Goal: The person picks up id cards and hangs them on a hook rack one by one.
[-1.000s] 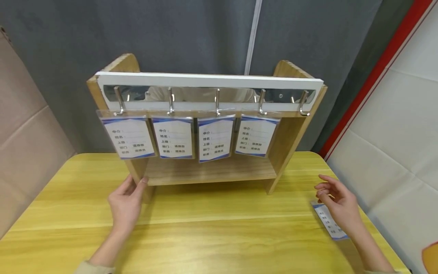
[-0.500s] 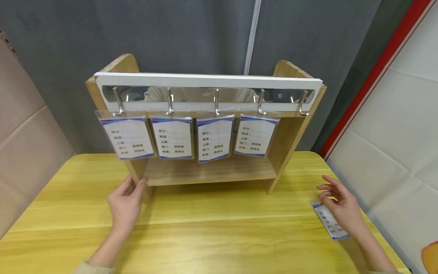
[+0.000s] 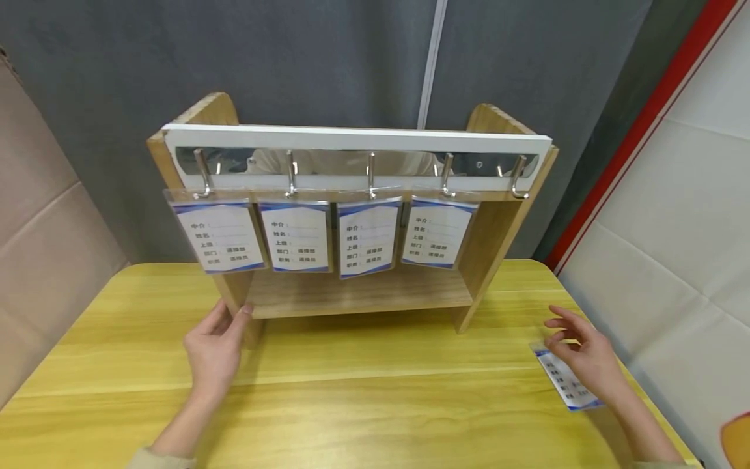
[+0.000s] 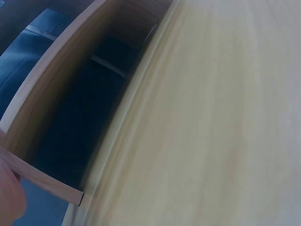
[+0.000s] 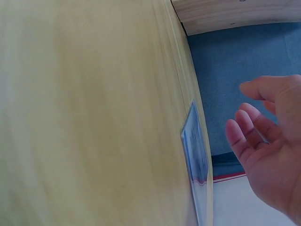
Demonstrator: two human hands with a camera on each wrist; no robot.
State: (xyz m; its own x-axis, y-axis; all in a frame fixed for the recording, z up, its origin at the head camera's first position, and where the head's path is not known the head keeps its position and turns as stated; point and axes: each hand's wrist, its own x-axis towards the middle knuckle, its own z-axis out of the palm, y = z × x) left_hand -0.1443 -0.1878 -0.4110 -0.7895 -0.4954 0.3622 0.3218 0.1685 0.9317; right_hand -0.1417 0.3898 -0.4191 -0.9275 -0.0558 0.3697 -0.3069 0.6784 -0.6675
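Observation:
My left hand [image 3: 214, 352] grips the left side panel of a wooden rack [image 3: 363, 296] near its bottom, with the thumb at the front of the shelf. The left wrist view catches only a bit of that hand [image 4: 8, 193] beside the wood. Several clear-sleeved name badges, such as the leftmost badge [image 3: 221, 236], hang side by side from the rack's metal hooks. The hook [image 3: 519, 177] at the far right carries none. A loose badge [image 3: 565, 378] lies on the table at the right. My right hand [image 3: 588, 358] hovers over it, fingers loosely bent and holding nothing; the badge [image 5: 195, 148] is partly covered in the head view.
The rack stands on a yellow wood-grain table [image 3: 375, 404]. Behind it hangs a grey curtain [image 3: 328, 58]. A white panel with a red stripe [image 3: 644, 137] borders the table's right edge, and a beige padded panel [image 3: 53, 215] borders the left.
My right hand has shifted very slightly down and to the right above the loose badge. My left hand, the rack and the hanging badges stay as they were.

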